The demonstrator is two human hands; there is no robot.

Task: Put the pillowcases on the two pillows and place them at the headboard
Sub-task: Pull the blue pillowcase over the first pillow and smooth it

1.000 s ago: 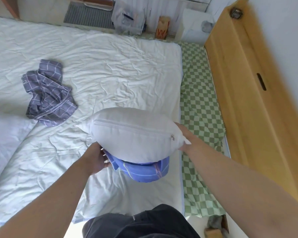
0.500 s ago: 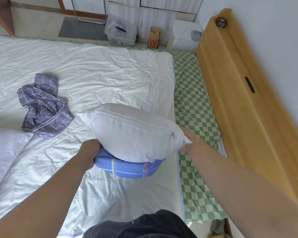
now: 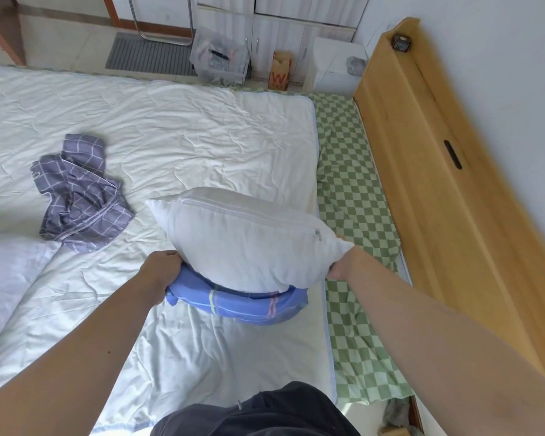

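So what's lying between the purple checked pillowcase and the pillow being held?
In the head view, only bare wrinkled white sheet lies between the purple pillowcase and the white pillow.

White pillow seemingly half inside blue pillowcase

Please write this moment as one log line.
stage: casing first pillow | left hand: grips blue pillowcase | right hand: holds white pillow corner

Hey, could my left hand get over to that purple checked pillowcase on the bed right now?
Probably not yet: the left hand grips the blue pillowcase under the white pillow. The purple checked pillowcase lies uncovered farther left.
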